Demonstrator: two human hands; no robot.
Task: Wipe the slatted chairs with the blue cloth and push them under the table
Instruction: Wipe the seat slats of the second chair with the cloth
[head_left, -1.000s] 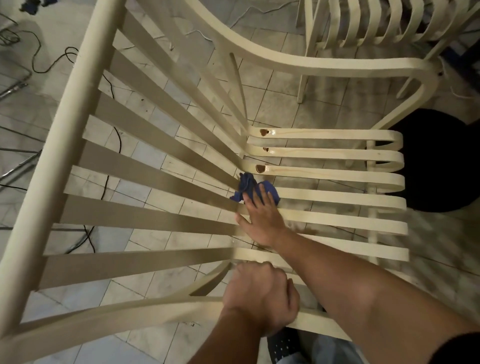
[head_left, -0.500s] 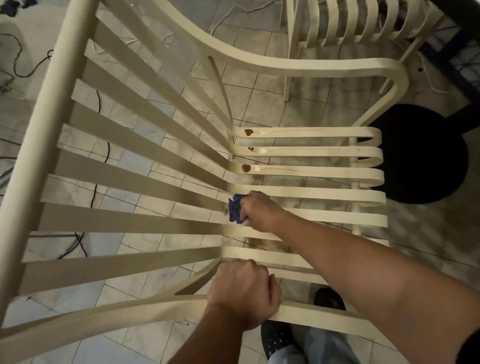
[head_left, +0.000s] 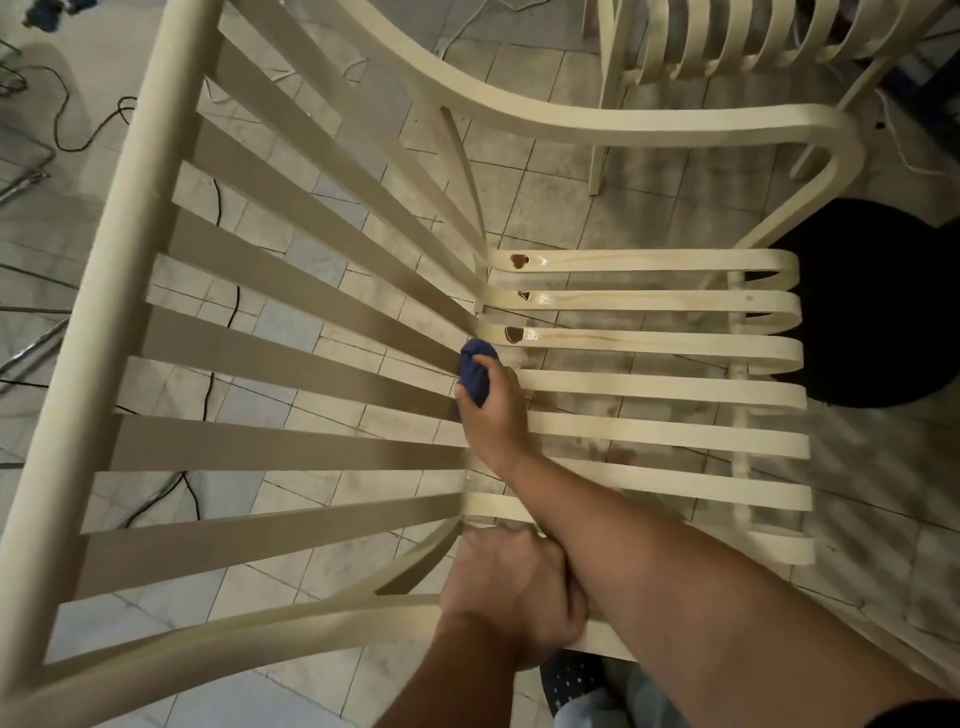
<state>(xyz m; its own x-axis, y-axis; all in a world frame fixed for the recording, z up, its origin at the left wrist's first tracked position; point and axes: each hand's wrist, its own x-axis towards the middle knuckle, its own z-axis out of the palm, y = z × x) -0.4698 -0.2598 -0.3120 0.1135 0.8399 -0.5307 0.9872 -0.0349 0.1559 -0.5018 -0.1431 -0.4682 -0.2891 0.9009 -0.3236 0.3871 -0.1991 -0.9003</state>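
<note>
Blue cloth (head_left: 474, 371) | gripped by right hand (head_left: 493, 415) on chair (head_left: 649, 387) | left hand (head_left: 511, 597) grips armrest (head_left: 291, 622)

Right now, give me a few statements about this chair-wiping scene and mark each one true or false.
1. The right hand grips the bunched blue cloth on the slatted chair, where the seat slats meet the back slats. True.
2. The left hand hangs free of the chair. False: it grips the near armrest.
3. A second slatted chair stands beyond this one. True.
4. The ground is carpeted. False: it is a tiled floor, with black cables lying on it.
</note>
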